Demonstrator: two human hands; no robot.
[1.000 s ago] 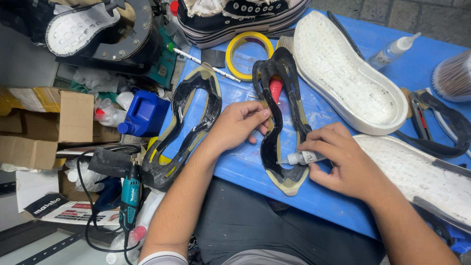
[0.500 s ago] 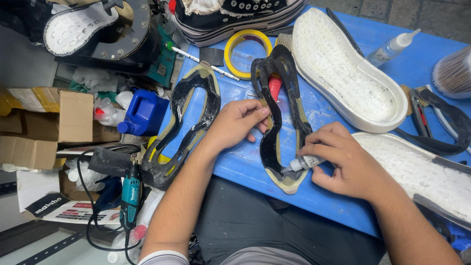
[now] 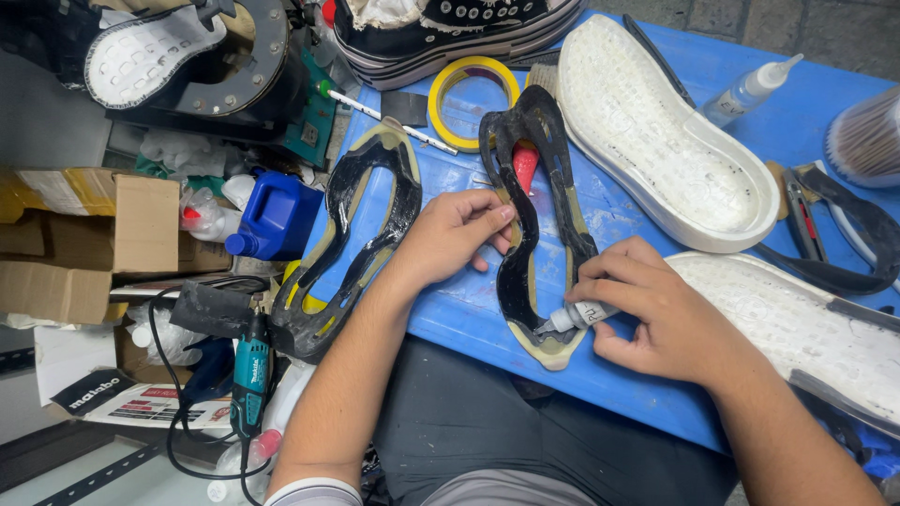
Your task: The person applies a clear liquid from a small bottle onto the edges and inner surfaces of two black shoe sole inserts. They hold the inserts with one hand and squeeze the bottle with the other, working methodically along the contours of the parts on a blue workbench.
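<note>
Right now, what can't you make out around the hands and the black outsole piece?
- Head view: the small glue tube is mostly wrapped by the right hand; its nozzle tip is too small to tell whether glue is coming out.
- The left hand covers part of the black outsole piece.
- The lower white sole is cut off by the right edge.
- The black sneaker is cropped by the top edge.

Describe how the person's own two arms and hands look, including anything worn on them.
Both hands are bare: no gloves, rings or watch show on the left hand or the right hand. The forearms are bare too. Only the left arm shows clothing, a light grey sleeve edge at the bottom of the picture. The right arm leaves the frame uncovered.
</note>
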